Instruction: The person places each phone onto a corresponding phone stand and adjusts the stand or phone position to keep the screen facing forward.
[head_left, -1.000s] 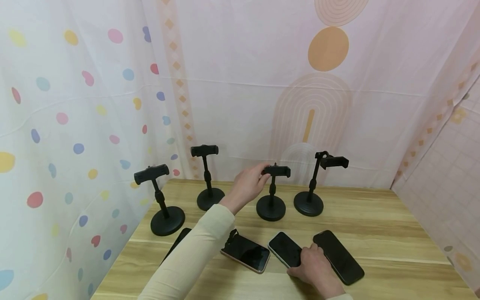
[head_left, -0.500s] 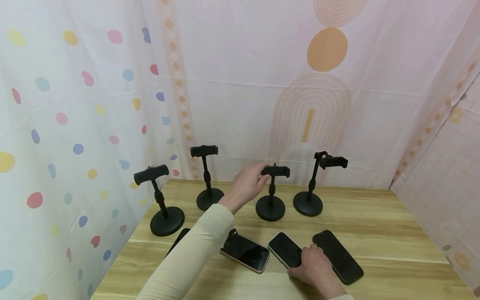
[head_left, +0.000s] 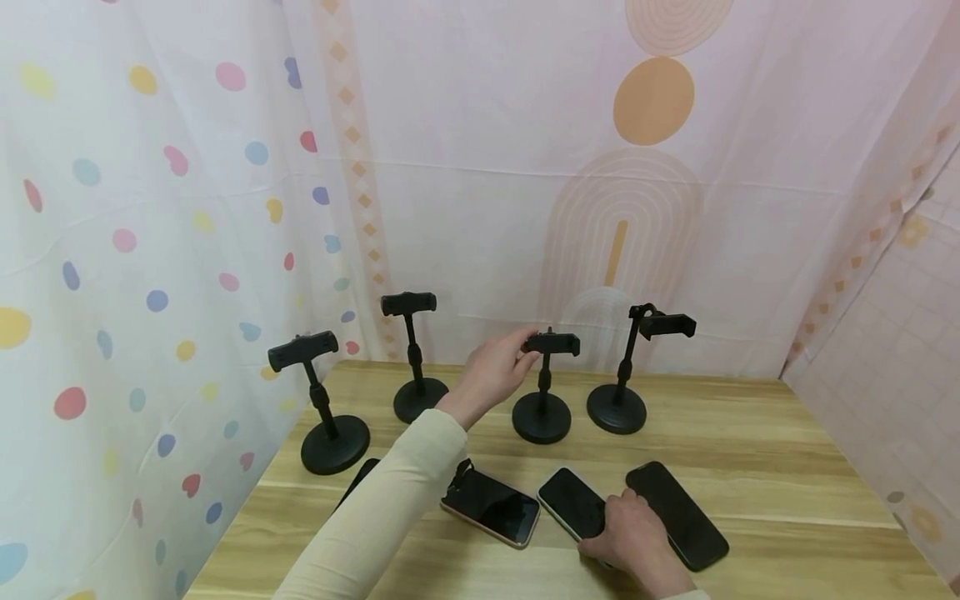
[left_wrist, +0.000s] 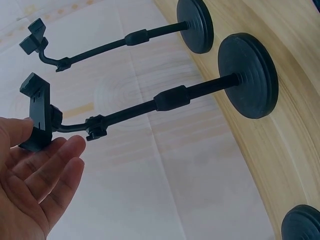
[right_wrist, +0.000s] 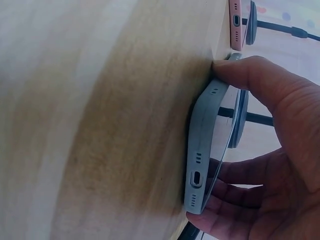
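Note:
With thumb and fingers, my left hand (head_left: 492, 371) pinches one end of the clamp (head_left: 557, 343) on a black phone stand (head_left: 542, 417). The left wrist view shows the thumb on the front of the clamp (left_wrist: 41, 117) and the fingers behind its lower end. My right hand (head_left: 632, 535) grips a phone (head_left: 573, 503) by its edges. That phone lies screen up on the wooden table, and in the right wrist view its pale case (right_wrist: 200, 135) sits between thumb and fingers. The stand's clamp holds no phone.
Other black stands are at the right (head_left: 617, 407), back left (head_left: 420, 398) and left (head_left: 335, 443). A pink-edged phone (head_left: 495, 507) lies left of my right hand, a larger black phone (head_left: 678, 517) right of it. My left sleeve partly covers another phone (head_left: 362, 477).

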